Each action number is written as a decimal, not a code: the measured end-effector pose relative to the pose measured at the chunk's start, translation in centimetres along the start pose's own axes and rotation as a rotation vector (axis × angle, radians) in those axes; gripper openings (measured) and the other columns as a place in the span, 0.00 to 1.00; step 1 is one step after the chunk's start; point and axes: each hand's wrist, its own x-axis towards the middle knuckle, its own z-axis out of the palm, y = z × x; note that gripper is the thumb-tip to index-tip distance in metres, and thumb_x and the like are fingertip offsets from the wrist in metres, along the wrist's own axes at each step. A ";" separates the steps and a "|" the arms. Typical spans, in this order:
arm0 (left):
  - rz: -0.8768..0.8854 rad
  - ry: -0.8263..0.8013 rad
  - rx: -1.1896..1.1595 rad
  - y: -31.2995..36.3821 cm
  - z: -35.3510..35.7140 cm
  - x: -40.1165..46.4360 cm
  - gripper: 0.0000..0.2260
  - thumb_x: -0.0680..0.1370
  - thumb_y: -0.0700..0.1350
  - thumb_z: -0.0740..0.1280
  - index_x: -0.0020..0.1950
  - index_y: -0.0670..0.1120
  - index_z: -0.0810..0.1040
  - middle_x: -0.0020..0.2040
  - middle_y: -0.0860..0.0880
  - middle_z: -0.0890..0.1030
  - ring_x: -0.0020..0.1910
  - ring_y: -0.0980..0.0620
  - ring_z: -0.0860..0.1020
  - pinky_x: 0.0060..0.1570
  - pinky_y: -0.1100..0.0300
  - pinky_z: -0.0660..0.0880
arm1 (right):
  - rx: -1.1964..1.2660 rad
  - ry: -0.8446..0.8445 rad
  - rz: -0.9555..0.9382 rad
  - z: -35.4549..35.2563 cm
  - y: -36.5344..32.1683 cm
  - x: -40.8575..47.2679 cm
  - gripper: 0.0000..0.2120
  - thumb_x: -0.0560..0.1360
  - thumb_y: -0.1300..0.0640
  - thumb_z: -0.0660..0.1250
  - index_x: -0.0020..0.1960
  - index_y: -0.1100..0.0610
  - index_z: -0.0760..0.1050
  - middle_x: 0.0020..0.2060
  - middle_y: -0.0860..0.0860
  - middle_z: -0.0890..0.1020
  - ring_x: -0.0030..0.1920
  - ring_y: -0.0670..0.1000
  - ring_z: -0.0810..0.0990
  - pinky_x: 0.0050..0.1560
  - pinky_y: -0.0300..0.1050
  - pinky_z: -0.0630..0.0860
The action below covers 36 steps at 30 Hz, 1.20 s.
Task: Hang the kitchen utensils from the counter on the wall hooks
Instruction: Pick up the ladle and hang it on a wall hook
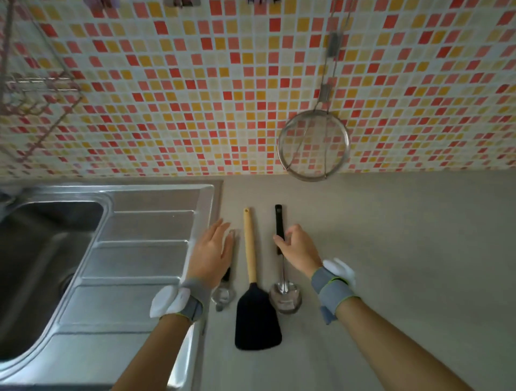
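Observation:
Three utensils lie side by side on the beige counter [391, 251]. In the middle is a black spatula [257, 321] with a wooden handle. To its right lies a metal ladle [284, 298] with a black handle; my right hand [298, 251] has its fingers curled around that handle, which still rests on the counter. On the left a small metal utensil [223, 295] lies partly hidden under my left hand [212, 254], which is flat with fingers apart. A wire strainer [314, 145] hangs on the tiled wall. Hooks [181, 2] show at the top edge.
A steel sink [44, 273] with a ribbed drainboard [139, 251] fills the left side. A wire rack [36, 92] hangs on the wall at upper left. The mosaic tile wall [195, 83] runs behind the counter.

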 end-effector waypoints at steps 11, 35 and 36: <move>-0.065 -0.249 0.185 -9.4 2.8 -5.1 0.23 0.81 0.48 0.48 0.75 0.45 0.48 0.78 0.45 0.52 0.76 0.50 0.51 0.76 0.53 0.52 | -0.274 0.131 0.269 4.6 0.1 0.4 0.24 0.76 0.51 0.64 0.63 0.68 0.66 0.63 0.64 0.73 0.63 0.63 0.73 0.61 0.55 0.69; 0.197 -0.048 0.322 -0.2 -5.9 9.1 0.25 0.81 0.50 0.46 0.75 0.44 0.43 0.78 0.45 0.45 0.77 0.50 0.44 0.75 0.55 0.44 | 0.834 -0.102 -0.006 -5.7 -7.0 3.4 0.06 0.77 0.54 0.63 0.45 0.56 0.74 0.36 0.55 0.80 0.35 0.51 0.79 0.38 0.42 0.77; 0.233 -0.009 0.331 1.2 -6.9 10.9 0.25 0.81 0.51 0.46 0.75 0.45 0.43 0.78 0.45 0.45 0.77 0.50 0.44 0.74 0.56 0.43 | 0.836 -0.101 -0.059 -6.9 -8.4 4.1 0.07 0.77 0.53 0.63 0.47 0.57 0.74 0.37 0.54 0.80 0.36 0.51 0.80 0.40 0.43 0.77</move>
